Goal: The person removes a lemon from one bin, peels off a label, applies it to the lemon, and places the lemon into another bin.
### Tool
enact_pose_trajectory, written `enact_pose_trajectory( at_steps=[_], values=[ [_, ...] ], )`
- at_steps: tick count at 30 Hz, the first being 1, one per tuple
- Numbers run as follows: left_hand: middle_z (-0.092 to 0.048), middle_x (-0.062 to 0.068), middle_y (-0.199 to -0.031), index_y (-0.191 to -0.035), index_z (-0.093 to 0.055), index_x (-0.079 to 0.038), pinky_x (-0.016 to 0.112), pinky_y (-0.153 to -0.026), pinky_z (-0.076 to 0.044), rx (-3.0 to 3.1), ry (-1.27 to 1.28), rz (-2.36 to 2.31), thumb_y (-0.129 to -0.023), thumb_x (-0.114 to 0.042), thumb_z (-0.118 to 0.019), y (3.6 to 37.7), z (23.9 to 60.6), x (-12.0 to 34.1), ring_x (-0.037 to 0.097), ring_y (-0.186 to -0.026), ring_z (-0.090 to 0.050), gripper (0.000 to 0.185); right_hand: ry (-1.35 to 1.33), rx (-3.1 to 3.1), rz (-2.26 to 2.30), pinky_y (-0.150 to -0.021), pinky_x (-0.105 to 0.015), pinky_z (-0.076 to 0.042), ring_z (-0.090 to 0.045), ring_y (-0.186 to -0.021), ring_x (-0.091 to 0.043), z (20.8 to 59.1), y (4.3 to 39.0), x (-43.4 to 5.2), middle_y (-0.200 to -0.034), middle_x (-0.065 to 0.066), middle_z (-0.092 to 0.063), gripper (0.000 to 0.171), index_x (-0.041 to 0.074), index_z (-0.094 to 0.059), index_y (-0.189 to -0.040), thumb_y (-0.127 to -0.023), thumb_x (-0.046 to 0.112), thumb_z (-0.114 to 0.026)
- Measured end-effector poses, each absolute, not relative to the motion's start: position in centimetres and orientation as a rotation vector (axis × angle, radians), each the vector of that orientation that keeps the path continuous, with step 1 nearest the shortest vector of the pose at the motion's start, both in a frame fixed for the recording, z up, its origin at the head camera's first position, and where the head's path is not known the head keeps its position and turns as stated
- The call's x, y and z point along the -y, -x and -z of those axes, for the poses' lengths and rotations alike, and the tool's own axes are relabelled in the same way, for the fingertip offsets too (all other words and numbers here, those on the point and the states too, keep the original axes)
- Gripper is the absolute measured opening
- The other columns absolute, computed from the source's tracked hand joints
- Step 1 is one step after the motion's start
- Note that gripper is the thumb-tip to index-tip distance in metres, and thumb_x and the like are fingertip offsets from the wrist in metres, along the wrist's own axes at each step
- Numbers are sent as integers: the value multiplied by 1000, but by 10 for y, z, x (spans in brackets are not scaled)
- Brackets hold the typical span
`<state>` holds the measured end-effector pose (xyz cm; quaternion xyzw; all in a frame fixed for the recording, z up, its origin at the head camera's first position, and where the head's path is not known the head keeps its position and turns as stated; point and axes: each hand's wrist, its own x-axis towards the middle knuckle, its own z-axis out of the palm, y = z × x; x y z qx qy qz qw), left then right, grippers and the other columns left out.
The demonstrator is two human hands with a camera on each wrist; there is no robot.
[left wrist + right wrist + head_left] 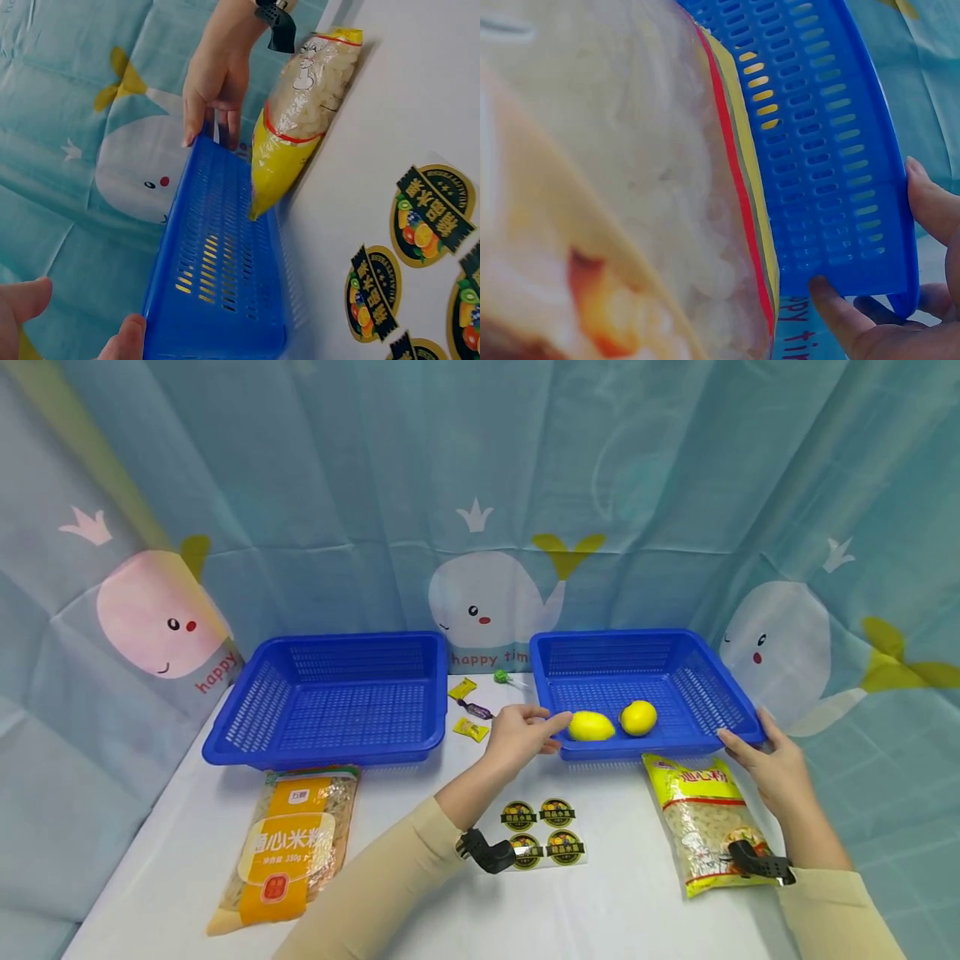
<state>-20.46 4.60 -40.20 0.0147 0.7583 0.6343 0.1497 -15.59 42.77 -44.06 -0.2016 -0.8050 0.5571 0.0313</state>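
The right blue basket [678, 681] holds two lemons [591, 726] [638, 717] near its front wall. My left hand [553, 733] pinches its front left corner, one finger over the rim beside the nearer lemon. In the left wrist view, that hand's fingertips [124, 341] bracket the basket [217, 277] corner. At the front right corner, my right hand [738, 739] grips the rim. The right wrist view shows this hand [900, 300] with its fingers curled round the basket [825, 150] edge. My right hand [214, 90] also shows at the basket's far end in the left wrist view.
An empty blue basket [337, 693] sits at the left. A yellow pasta bag [701, 822] lies before the right basket, an orange pasta bag [288, 843] before the left one. Fruit stickers [542, 831], wrapped candies [468, 710] and a green lollipop [501, 677] lie between the baskets. A whale-print curtain closes the back.
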Motion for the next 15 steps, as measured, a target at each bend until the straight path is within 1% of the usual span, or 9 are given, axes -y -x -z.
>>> enact_pose_trajectory(
  at_steps=[3, 4, 5, 7, 9, 11, 12, 13, 15],
  values=[
    [-77, 7, -100, -132, -62, -4, 33, -79, -62, -2159, -79, -1826, -87, -48, -77, 203, 405, -40, 22, -79, -76, 65, 630, 2468, -1723, -96, -30, -46, -24, -149, -45, 441, 156, -428, -166, -23, 4, 100, 22, 10, -160, -95, 45, -64],
    [-77, 8, -102, -132, -62, -5, 33, -78, -62, -2151, -88, -1832, -87, -47, -77, 202, 405, -37, 22, -81, -76, 63, 632, 2470, -1717, -95, -30, -46, -31, -148, -42, 440, 157, -429, -166, -24, 3, 100, 21, 9, -160, -95, 45, -64],
    [-77, 9, -103, -132, -62, -5, 33, -78, -62, -2141, -102, -1838, -88, -45, -77, 202, 406, -34, 23, -81, -76, 61, 633, 2474, -1711, -95, -31, -47, -42, -143, -36, 440, 157, -429, -166, -25, 2, 100, 21, 9, -160, -95, 44, -64],
    [-77, 8, -100, -132, -63, -7, 34, -76, -62, -2131, -127, -1851, -88, -43, -77, 202, 406, -27, 24, -82, -76, 58, 640, 2491, -1687, -93, -32, -48, -60, -125, -21, 439, 157, -429, -166, -26, 0, 102, 19, 8, -160, -94, 46, -65],
    [-77, 8, -98, -130, -64, -7, 33, -75, -62, -2137, -151, -1860, -89, -40, -77, 201, 405, -18, 25, -82, -76, 54, 645, 2517, -1653, -92, -33, -49, -64, -108, -7, 439, 156, -430, -165, -28, -3, 103, 18, 8, -160, -93, 49, -65],
    [-77, 5, -93, -127, -66, -10, 33, -75, -62, -2186, -181, -1836, -89, -42, -77, 198, 405, -8, 24, -80, -76, 51, 647, 2550, -1607, -94, -36, -48, -67, -108, -12, 438, 156, -430, -165, -28, -4, 105, 16, 8, -160, -93, 52, -63],
    [-77, 4, -91, -125, -67, -10, 34, -75, -62, -2217, -203, -1826, -89, -42, -77, 197, 404, -1, 23, -79, -76, 49, 647, 2567, -1582, -96, -39, -47, -65, -118, -21, 437, 156, -430, -165, -28, -4, 105, 16, 9, -160, -93, 54, -63],
    [-77, 3, -89, -123, -68, -11, 34, -75, -62, -2252, -228, -1810, -89, -42, -76, 196, 404, 5, 21, -78, -75, 46, 644, 2577, -1559, -99, -42, -45, -58, -129, -31, 436, 156, -429, -166, -27, -3, 106, 16, 10, -160, -93, 55, -62],
    [-76, 1, -87, -119, -70, -13, 34, -74, -61, -2323, -283, -1783, -89, -41, -77, 192, 404, 20, 17, -76, -73, 42, 639, 2593, -1497, -108, -51, -37, -34, -145, -46, 434, 155, -428, -166, -25, -2, 106, 16, 11, -160, -94, 56, -61]
  ],
)
